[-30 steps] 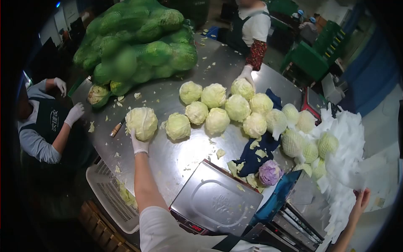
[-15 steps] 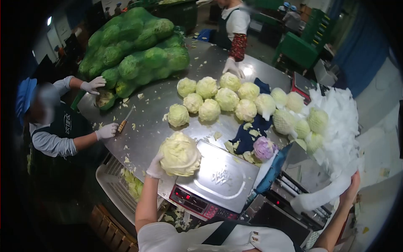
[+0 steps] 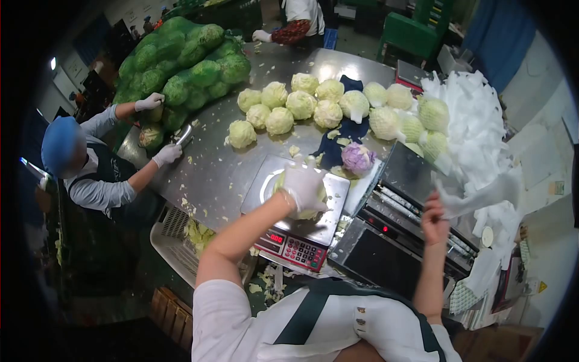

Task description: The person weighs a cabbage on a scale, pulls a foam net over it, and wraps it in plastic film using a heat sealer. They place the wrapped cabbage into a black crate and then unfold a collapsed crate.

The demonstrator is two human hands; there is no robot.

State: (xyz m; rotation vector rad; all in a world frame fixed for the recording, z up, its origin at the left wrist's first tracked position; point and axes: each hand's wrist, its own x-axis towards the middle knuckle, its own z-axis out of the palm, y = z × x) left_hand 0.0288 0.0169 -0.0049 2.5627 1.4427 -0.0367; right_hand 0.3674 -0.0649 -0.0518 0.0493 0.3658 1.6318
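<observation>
Gloved left hand (image 3: 303, 184) grips a pale-green round cabbage (image 3: 310, 213) over the square steel-topped scale (image 3: 338, 188) — bare right hand (image 3: 435, 220) pinches a limp white foam sleeve (image 3: 479, 196).

On the table (image 3: 220, 181), cabbages (image 3: 300, 105) lie behind the scale (image 3: 335, 196), mesh sacks (image 3: 181, 66) to their left, foam sleeves (image 3: 476, 114) to their right, and a machine (image 3: 377, 259) stands right of the scale.

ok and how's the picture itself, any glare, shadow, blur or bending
Head view: strong fisheye bending, with black corners; also in the head view, bright glare on the scale plate beside the left hand, and a dark shadow under that hand; same head view, the right hand and white foam sleeve look slightly smeared.
</observation>
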